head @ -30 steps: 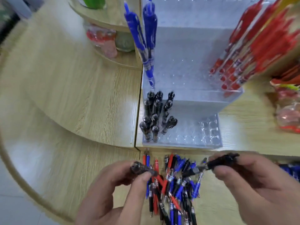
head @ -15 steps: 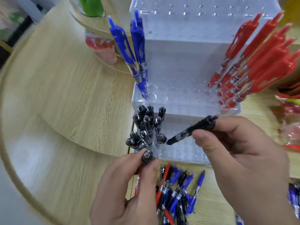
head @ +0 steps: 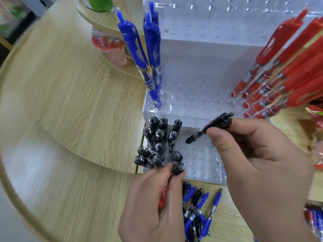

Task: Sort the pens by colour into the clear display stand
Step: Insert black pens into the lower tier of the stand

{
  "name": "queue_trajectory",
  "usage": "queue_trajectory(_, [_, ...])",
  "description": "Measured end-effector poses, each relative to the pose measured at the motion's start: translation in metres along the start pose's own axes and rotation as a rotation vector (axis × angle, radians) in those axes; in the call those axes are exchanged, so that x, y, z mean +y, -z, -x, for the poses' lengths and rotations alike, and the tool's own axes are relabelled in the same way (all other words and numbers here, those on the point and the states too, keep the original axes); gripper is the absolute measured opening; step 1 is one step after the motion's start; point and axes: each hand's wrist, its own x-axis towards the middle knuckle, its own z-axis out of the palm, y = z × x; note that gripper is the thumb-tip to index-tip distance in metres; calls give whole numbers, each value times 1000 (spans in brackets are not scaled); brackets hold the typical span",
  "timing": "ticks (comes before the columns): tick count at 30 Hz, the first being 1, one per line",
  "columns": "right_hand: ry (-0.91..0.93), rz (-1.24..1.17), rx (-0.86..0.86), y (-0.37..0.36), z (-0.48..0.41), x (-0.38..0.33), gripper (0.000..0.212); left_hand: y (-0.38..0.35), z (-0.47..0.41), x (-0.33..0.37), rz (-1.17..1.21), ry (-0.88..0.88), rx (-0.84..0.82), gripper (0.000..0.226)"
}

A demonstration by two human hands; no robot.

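— Pale wood-grain surface (head: pixel 70 102) under everything, is it?
— Yes. Start at the left hand (head: pixel 153 203), lower centre. Its fingers (head: pixel 157 175) pinch the top of a black pen (head: pixel 178 168) at the near edge of the black cluster (head: pixel 157 137), which stands upright in the lowest tier.
— And the other one?
— That's the right hand (head: pixel 262 168), lower right, its fingers (head: pixel 216 132) curled round a second black pen (head: pixel 209 127). The pen is tilted, tip pointing down-left over the open holes of that same tier (I can't tell whether it touches them).
— Where's the stand itself?
— Filling the upper centre is the clear display stand (head: pixel 201 84), stepped in tiers. On the middle tier, blue pens (head: pixel 150 49) stand at the left and red pens (head: pixel 279 67) lean at the right.
— Anything unsorted?
— At the bottom of the frame a loose pile (head: pixel 197 212) of blue, black and red pens lies on the wood. It is just in front of the stand, between the two hands.
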Motion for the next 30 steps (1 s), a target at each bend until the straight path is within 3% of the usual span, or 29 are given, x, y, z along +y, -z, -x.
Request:
queue_trajectory(2, [49, 63, -30, -3, -2, -4, 7, -13, 15, 5, 21, -114, -26, 11])
queue_trajectory(5, [111, 103, -58, -6, -4, -10, 8, -16, 21, 4, 45, -135, 7, 9])
queue_trajectory(13, [239, 403, -197, -17, 0, 12, 12, -15, 23, -9, 11, -118, 49, 10])
queue_trajectory(20, [290, 637, -166, -23, 0, 20, 19, -21, 24, -16, 99, -59, 45, 6])
queue_trajectory(26, [275, 697, -185, -2, 12, 32, 18, -8, 33, -42, 134, 69, 8, 7])
queue_trajectory(30, [110, 636, -307, 24, 78, 38, 19, 4, 57, -88, 44, 482, -108, 23])
